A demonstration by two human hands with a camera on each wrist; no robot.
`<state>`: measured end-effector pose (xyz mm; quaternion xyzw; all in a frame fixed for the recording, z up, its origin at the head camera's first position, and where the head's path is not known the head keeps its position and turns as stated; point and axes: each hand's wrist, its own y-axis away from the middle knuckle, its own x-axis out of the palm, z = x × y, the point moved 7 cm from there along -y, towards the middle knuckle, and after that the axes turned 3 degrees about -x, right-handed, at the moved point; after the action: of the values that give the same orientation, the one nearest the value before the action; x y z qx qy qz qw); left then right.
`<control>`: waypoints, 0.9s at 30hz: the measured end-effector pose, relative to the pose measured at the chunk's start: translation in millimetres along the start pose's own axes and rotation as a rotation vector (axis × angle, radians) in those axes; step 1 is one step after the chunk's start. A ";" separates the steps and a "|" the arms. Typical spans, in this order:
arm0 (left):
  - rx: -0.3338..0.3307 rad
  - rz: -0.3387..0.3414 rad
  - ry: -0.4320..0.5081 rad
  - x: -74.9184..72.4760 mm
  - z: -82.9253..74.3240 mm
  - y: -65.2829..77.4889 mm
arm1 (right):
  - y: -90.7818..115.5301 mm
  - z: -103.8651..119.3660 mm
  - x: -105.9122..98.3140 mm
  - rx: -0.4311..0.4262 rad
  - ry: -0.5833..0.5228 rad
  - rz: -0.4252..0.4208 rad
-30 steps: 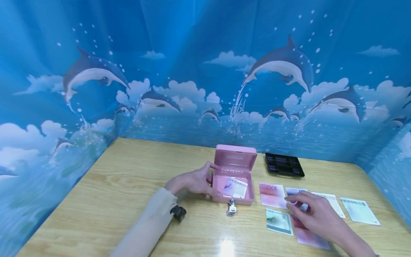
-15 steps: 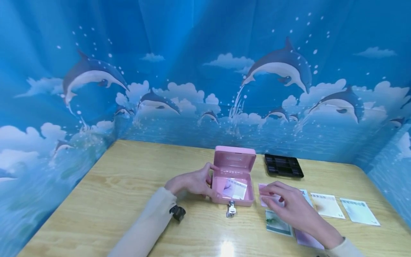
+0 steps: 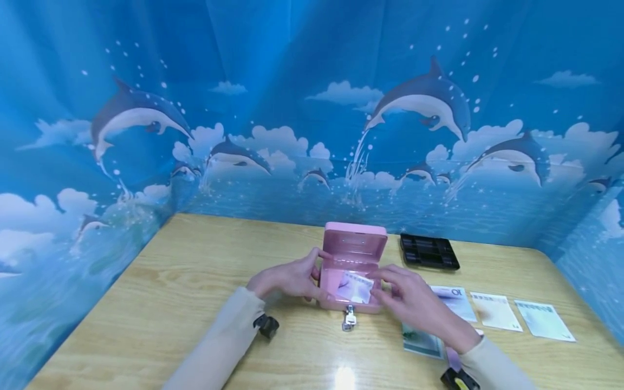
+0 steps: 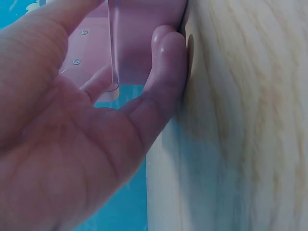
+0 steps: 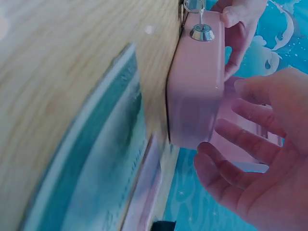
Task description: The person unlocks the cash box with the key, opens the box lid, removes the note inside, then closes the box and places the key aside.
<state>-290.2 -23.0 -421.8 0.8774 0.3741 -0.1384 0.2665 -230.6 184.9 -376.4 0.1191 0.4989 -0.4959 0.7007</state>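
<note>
A small pink cash box (image 3: 358, 231) stands on the table with its lid raised. A pale banknote with purple print (image 3: 353, 288) lies inside, and a key (image 3: 349, 319) hangs from the front lock (image 5: 201, 32). My left hand (image 3: 292, 277) grips the box's left side, thumb at the front rim. In the left wrist view its fingers (image 4: 169, 62) press against the pink wall. My right hand (image 3: 420, 303) hovers at the box's right rim, fingertips overlapping the opening. In the right wrist view its fingers (image 5: 248, 139) are loosely spread with nothing seen between them.
Several banknotes lie on the table to the right: a green one (image 3: 422, 342), a bluish one marked 10 (image 3: 454, 302), a yellowish one (image 3: 495, 311) and a pale green one (image 3: 544, 320). A black compartment tray (image 3: 429, 252) sits behind them, near the dolphin-print curtain (image 3: 292, 108).
My right hand has moved left, from above the banknotes to the pink cash box's right rim. My left hand has stayed on the box.
</note>
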 end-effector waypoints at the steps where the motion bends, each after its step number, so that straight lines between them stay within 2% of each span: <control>1: 0.008 0.005 0.000 0.1 0.0 0.0 | -1.5 -0.8 2.2 0.010 0.009 0.013; 4: 0.026 0.021 0.008 0.3 0.1 0.1 | -6.5 -2.5 8.3 0.034 0.050 0.055; 7: 0.027 0.027 0.013 -0.1 0.7 -0.4 | -12.5 -1.3 12.9 0.014 0.099 0.083; 13: 0.021 0.025 0.033 -0.3 3.0 -1.0 | -25.1 -1.7 21.6 -0.002 0.123 0.140; 20: 0.030 0.019 0.048 0.8 5.3 -0.8 | -30.7 -8.6 30.6 0.068 0.109 0.182; 27: 0.037 0.002 0.052 -0.1 4.8 -0.2 | -31.9 -13.4 31.7 0.167 0.082 0.177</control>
<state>-290.6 -25.7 -425.8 0.8860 0.3772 -0.1224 0.2404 -264.1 160.2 -398.3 0.2406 0.4717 -0.4666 0.7085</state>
